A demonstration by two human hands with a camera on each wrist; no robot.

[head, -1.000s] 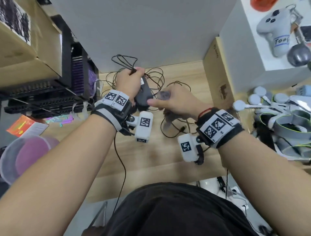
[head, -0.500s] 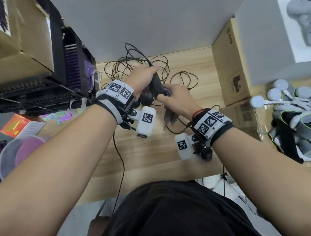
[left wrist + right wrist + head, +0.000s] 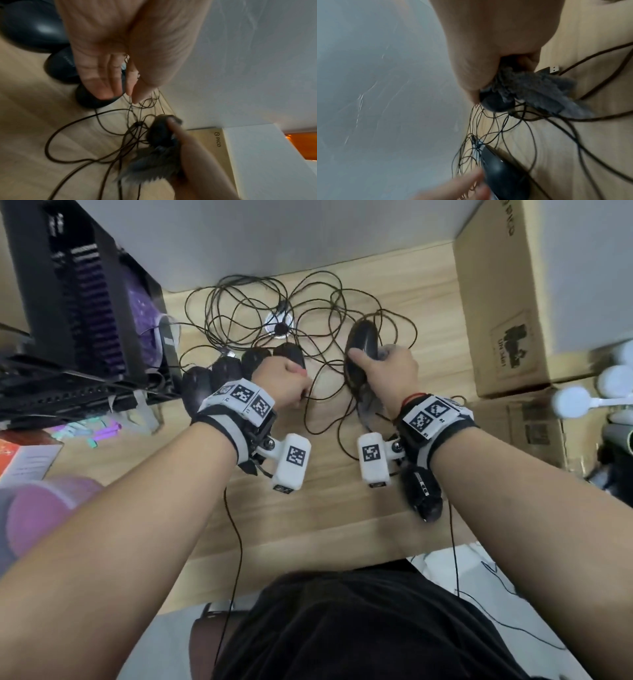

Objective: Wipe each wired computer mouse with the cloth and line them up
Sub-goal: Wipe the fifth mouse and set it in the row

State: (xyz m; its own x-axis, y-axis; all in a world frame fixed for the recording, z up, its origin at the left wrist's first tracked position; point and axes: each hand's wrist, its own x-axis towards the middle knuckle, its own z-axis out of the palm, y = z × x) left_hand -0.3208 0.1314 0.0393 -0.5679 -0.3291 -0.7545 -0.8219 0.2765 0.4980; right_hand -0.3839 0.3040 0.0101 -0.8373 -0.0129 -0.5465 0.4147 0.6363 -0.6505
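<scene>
My right hand grips a black wired mouse together with the grey cloth, held a little above the wooden desk. The right wrist view shows the cloth bunched under the palm against the mouse. Several black mice lie side by side in a row on the left. My left hand sits at the right end of that row, and its fingertips touch the nearest mouse. Thumb and forefinger pinch a thin black cable.
A tangle of mouse cables covers the back of the desk around a white cable hole. Cardboard boxes stand on the right and a black rack on the left. A USB plug lies under my right hand.
The mouse has passed from my left hand to my right, which now holds it with the cloth. My left hand has moved left to the row of mice.
</scene>
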